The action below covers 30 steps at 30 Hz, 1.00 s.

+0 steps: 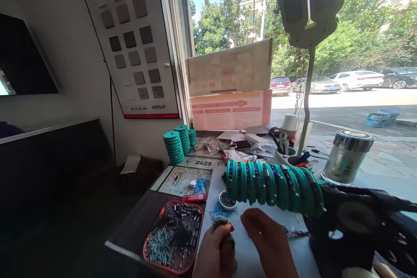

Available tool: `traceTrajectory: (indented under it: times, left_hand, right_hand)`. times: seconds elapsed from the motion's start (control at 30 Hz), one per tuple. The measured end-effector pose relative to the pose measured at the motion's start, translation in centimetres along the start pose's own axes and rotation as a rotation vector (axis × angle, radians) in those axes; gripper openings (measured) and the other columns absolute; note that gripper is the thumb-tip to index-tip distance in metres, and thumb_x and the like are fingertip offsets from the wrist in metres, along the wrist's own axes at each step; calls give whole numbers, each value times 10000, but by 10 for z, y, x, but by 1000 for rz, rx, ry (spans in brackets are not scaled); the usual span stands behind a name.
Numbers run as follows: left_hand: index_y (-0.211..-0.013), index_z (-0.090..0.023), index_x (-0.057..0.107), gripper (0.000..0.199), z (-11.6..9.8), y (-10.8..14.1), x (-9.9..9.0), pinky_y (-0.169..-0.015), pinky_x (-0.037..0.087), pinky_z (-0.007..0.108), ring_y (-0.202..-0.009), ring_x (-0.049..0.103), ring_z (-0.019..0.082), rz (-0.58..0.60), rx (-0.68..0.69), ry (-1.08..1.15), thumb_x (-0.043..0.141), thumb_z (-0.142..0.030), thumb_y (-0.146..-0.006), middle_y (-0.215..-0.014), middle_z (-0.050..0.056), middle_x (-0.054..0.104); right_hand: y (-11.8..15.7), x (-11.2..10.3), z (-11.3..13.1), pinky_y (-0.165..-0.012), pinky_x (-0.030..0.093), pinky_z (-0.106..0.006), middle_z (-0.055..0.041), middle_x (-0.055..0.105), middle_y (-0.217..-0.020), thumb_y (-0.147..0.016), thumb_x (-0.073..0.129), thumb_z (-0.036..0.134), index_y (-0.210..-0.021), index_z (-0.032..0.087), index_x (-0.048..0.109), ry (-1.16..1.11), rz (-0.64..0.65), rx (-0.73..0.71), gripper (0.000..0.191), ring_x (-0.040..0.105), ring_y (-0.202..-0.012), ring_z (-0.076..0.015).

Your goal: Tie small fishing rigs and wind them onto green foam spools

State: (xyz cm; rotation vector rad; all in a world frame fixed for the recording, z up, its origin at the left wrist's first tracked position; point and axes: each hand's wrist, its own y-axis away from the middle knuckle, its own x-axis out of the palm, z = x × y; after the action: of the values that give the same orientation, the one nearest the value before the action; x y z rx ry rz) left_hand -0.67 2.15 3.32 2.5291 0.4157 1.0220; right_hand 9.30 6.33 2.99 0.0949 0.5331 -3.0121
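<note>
My left hand (216, 249) is closed low in the middle of the view, thumb on top, around something I cannot make out. Just to its right, my right hand (269, 243) is bent with its fingers drawn together; whatever lies between them is hidden. Past both hands sit small blue pieces (219, 213) and a small white bowl (227, 200) of dark bits. A row of green rings (273, 184) hangs on a black holder (348, 217) above my right hand. Left of my hands stands a red-rimmed tray (145, 243) with screws and dark metal parts.
Stacked green spools (173, 147) stand at the back left of the table. A glass jar (347, 158) is at the right, near the window. Pliers (284, 142) and pens stand in a white holder. A lamp arm (306, 100) rises behind the rings.
</note>
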Motion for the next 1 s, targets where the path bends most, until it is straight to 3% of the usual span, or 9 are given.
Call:
traceTrajectory:
  times: [0.6, 1.0]
  left_hand:
    - [-615, -184, 421, 264, 4, 0, 0, -326, 51, 153, -268, 140, 0, -18, 37, 15, 639, -304, -527, -281, -132, 243]
    - [-615, -178, 446, 258, 3, 0, -2, -322, 61, 146, -279, 129, -1, 11, 37, 3, 652, -308, -527, -295, -130, 240]
  right_hand:
    - [1, 2, -3, -513, 410, -224, -2, 514, -571, -706, 531, 450, -620, 188, 547, 3, 23, 11, 277, 475, -553, -153]
    - [2, 6, -7, -464, 415, -220, -7, 508, -545, -689, 531, 515, -595, 181, 551, 9, -35, -15, 347, 468, -511, -146]
